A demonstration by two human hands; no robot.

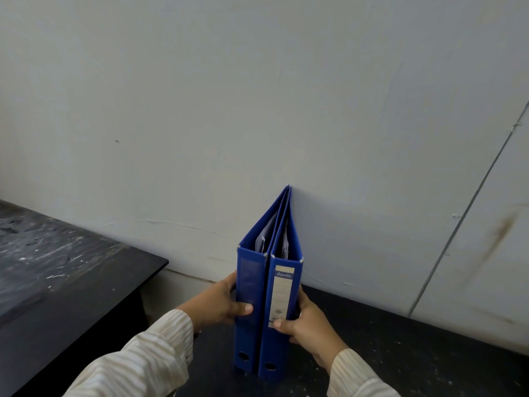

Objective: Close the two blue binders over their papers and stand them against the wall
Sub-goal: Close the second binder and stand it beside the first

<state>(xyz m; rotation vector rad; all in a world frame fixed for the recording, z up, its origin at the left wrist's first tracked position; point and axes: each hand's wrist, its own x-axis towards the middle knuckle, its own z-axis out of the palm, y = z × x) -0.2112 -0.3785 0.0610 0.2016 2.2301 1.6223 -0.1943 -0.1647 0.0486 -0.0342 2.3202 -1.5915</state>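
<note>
Two hands are clamped around the pair: left hand (226, 303) on the left binder (250, 296), right hand (305, 319) on the right binder (282, 305), pressed together, presumably for steadiness; both stand closed on the dark table (400, 339); far edges are touching the wall (257, 110).

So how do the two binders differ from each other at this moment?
The right binder carries a pale printed spine label with a brand name; the left binder has only a plain blue spine pocket. The left hand grips the left binder's outer side, the right hand the right binder's. Both are blue, upright, closed over papers, side by side, far edges at the wall.
</note>
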